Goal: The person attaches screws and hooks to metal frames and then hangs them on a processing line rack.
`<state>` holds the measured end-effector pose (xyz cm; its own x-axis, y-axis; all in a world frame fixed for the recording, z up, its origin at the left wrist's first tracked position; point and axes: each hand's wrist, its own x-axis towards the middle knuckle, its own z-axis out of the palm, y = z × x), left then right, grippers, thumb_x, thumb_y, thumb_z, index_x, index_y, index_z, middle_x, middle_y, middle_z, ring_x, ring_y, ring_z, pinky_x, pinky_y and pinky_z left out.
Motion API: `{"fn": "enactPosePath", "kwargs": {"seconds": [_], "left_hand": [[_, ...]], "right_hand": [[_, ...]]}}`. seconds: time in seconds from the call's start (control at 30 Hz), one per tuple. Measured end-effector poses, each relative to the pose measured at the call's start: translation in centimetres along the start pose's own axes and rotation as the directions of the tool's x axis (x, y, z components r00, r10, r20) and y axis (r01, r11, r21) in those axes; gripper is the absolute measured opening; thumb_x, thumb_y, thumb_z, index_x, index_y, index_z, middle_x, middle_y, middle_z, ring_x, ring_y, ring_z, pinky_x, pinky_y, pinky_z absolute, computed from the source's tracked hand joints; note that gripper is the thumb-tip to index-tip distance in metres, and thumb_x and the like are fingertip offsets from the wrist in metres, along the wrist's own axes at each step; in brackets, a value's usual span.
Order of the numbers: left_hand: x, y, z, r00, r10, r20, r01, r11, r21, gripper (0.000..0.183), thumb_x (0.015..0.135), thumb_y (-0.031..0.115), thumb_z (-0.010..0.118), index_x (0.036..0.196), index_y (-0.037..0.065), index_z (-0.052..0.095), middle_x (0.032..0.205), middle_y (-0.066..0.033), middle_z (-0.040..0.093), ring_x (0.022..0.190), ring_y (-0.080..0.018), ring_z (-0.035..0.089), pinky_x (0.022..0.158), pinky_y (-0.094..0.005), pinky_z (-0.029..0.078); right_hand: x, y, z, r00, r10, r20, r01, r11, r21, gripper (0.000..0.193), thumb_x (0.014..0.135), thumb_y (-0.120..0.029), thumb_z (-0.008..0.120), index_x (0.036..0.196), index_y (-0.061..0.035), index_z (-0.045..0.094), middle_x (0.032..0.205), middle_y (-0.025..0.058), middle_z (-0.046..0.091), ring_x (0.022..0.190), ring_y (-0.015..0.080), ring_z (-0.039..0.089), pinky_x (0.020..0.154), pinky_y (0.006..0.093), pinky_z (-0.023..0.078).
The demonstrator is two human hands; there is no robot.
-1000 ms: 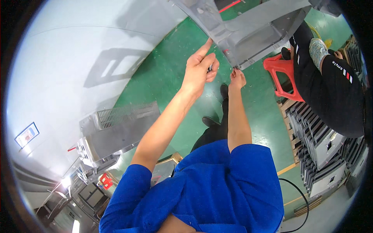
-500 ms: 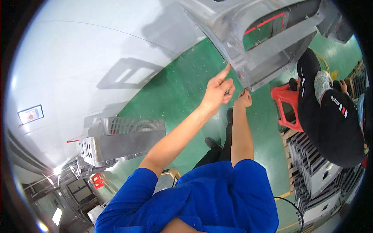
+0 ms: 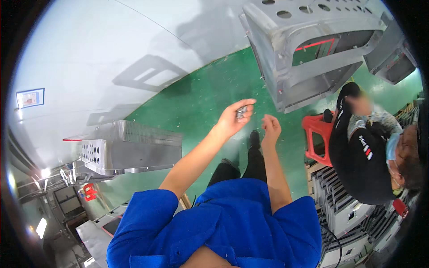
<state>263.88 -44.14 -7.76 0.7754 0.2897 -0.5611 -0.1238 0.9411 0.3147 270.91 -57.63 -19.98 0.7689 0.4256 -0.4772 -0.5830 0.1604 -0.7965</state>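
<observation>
My left hand [image 3: 230, 119] is cupped around several small metal pieces [image 3: 241, 111], probably hardware too small to name, lying against the palm. Beside it on the right, my right hand [image 3: 271, 130] has thumb and forefinger pinched together. Whatever that pinch may hold is too small to make out. Both hands are in the air, apart from the grey metal housing [image 3: 308, 77] ahead of them. That housing has a large rounded opening, round holes along its top and small studs along its edge.
A person in black sits at the right by a red plastic stool [image 3: 316, 140]. Stacked grey metal panels [image 3: 342, 214] stand below them. Another grey housing [image 3: 138, 149] is at the left near the white wall [image 3: 89, 58]. A further grey metal part [image 3: 393, 62] stands far right.
Both hands have come off the housing's near lower corner and drawn back toward me. My left forefinger, stretched out against the housing before, is now curled in. The view has shifted.
</observation>
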Motion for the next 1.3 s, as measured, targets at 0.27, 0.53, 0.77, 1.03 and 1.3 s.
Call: {"fn": "enactPosePath", "kwargs": {"seconds": [0.27,0.53,0.77,1.03,1.3], "left_hand": [[-5.9,-0.7,-3.1,0.98,0.166,-0.109,-0.184,0.965,-0.185,0.023,0.09,0.014,0.042,0.103,-0.002,0.052,0.109,-0.0149,0.056,0.108,-0.0253,0.05,0.094,-0.0364,0.04],[-8.9,-0.5,-6.0,0.988,0.152,-0.023,-0.154,0.96,-0.235,0.02,0.089,0.014,0.043,0.098,0.001,0.056,0.106,-0.0117,0.057,0.104,-0.0222,0.052,0.094,-0.0344,0.04],[-10.7,-0.6,-6.7,0.989,0.129,-0.066,-0.138,0.977,-0.162,0.027,0.092,0.017,0.033,0.106,0.003,0.051,0.108,-0.0106,0.055,0.103,-0.0234,0.051,0.092,-0.0362,0.04],[-9.8,-1.4,-7.8,0.992,0.109,0.057,-0.09,0.959,-0.268,0.023,0.089,0.014,0.043,0.101,-0.003,0.053,0.099,-0.0136,0.058,0.094,-0.0241,0.057,0.086,-0.038,0.046],[-12.7,-2.7,-10.0,0.999,0.015,-0.051,-0.027,0.97,-0.242,0.022,0.088,0.015,0.047,0.095,-0.004,0.055,0.091,-0.0165,0.059,0.084,-0.0252,0.061,0.075,-0.0349,0.052]], "right_hand": [[-7.5,-10.4,10.5,0.299,-0.18,0.937,0.954,0.058,-0.293,0.013,0.068,-0.009,0.059,0.078,-0.0023,0.058,0.085,0.0119,0.058,0.08,0.0238,0.06,0.064,0.0337,0.051],[-11.3,-8.9,11.9,0.321,-0.045,0.946,0.946,-0.037,-0.323,0.012,0.066,-0.007,0.056,0.075,0.0003,0.057,0.084,0.015,0.059,0.085,0.0284,0.06,0.066,0.0363,0.051],[-13.4,-9.7,12.9,0.242,-0.137,0.961,0.967,-0.042,-0.25,0.014,0.067,-0.009,0.054,0.079,-0.0031,0.057,0.08,0.011,0.059,0.083,0.0276,0.058,0.069,0.0366,0.049],[-16.5,-13.1,16.7,0.212,0.053,0.976,0.942,-0.278,-0.19,0.008,0.067,-0.009,0.052,0.073,-0.0049,0.053,0.073,0.0085,0.056,0.075,0.0241,0.056,0.06,0.0354,0.047],[-11.7,-22.2,30.7,0.256,0.18,0.95,0.938,-0.285,-0.199,0.011,0.068,-0.004,0.062,0.078,-0.0022,0.061,0.072,0.0146,0.062,0.07,0.0281,0.062,0.064,0.0364,0.048]]}}
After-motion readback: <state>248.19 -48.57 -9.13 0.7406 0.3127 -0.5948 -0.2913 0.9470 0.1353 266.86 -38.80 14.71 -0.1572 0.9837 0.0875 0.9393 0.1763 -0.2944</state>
